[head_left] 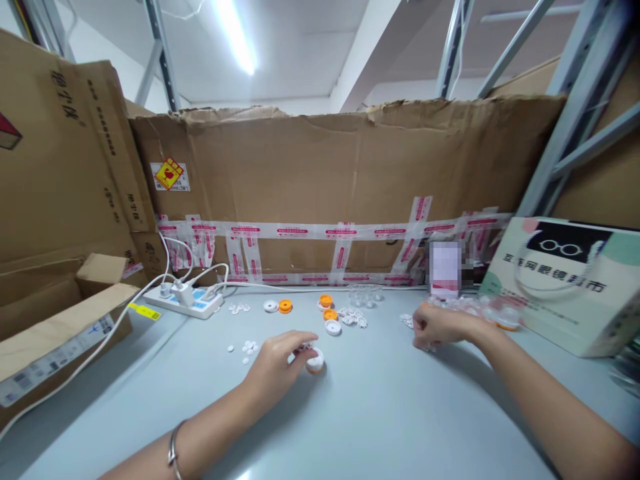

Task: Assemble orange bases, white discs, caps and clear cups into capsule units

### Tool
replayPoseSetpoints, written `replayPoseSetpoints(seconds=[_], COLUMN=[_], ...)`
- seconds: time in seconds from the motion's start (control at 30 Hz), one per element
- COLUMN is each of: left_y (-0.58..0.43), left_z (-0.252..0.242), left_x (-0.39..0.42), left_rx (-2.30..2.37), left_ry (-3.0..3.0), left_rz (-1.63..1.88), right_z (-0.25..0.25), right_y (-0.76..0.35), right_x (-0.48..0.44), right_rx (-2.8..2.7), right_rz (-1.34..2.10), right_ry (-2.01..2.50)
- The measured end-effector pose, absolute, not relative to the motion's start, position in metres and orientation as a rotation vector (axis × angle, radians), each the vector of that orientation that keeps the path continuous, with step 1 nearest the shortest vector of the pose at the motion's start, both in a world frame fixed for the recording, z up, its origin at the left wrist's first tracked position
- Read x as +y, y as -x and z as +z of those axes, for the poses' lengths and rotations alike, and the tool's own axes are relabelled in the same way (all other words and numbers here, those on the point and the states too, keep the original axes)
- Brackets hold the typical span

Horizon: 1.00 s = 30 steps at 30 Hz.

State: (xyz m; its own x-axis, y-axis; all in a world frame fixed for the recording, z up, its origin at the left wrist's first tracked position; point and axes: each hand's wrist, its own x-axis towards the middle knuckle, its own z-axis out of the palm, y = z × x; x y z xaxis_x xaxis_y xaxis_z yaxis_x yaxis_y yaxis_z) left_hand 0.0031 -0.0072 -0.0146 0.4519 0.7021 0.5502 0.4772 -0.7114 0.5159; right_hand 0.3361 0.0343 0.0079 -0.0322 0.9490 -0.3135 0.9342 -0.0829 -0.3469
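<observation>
My left hand [280, 365], a metal bangle on its wrist, is curled with thumb and fingers close together around a small pale piece [305, 347] that is mostly hidden. Just beside those fingertips lies a round white-and-orange part [315, 361] on the table. My right hand [440, 325] reaches down to the tabletop farther right, its fingers bunched together; something small and clear shows under them, too covered to name. Left of that hand sits a small cluster of white pieces [407, 321]. Orange rings [330, 315] and a white ring [333, 327] lie beyond my left hand.
Small white discs [250, 347] lie to the left, and a pile of white parts [353, 318] sits mid-table. Clear round pieces [367, 295] stand behind. A power strip [185, 301], open carton [65, 327], phone-like screen [445, 268] and paper bag [555, 283] border the table.
</observation>
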Motion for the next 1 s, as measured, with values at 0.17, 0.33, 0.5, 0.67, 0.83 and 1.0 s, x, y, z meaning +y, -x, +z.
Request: replayPoseSetpoints(seconds=[0.17, 0.33, 0.5, 0.67, 0.83, 1.0], left_y=[-0.004, -0.007, -0.005, -0.003, -0.004, -0.002], left_z=[-0.009, -0.008, -0.011, -0.009, -0.008, -0.009], left_x=[-0.009, -0.007, -0.006, -0.006, -0.004, -0.003], left_rx=[1.004, 1.037, 0.982, 0.931, 0.922, 0.883], left_ry=[-2.278, -2.140, -2.114, -2.272, -2.286, -2.333], left_rz=[1.111, 1.104, 1.177, 1.252, 1.288, 1.271], right_z=[0.022, 0.009, -0.012, -0.017, -0.019, -0.014], right_y=[-0.300, -0.236, -0.196, -0.183, -0.179, -0.178], right_x=[0.025, 0.014, -0.002, -0.010, -0.012, -0.017], right_rx=[-1.899, -1.434, -1.129, -1.054, -1.008, -0.985], right_rz=[0.970, 1.281, 1.508, 1.558, 1.576, 1.606], right_ry=[1.562, 1.213, 1.051, 1.030, 1.047, 1.031])
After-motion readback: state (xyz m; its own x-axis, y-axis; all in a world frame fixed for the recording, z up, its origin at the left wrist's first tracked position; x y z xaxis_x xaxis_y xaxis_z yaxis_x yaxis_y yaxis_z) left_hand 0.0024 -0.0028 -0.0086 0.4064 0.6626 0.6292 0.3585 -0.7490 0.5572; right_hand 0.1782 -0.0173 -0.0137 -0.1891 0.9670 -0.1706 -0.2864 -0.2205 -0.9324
